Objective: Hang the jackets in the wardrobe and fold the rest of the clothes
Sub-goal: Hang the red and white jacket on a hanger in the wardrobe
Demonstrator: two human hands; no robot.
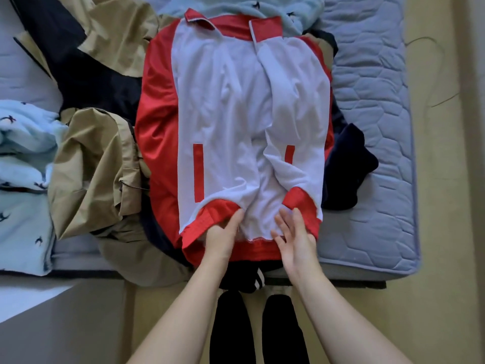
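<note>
Head camera, looking steeply down, close over bed [372, 143].

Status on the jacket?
Left hand grips jacket hem. Right hand open at hem. Jacket spread flat over clothes pile; nothing on top.

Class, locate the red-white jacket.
Head view, centre: the red-white jacket lies atop clothes on the mattress, beige jacket left of it, left hand and right hand at its hem.
</note>
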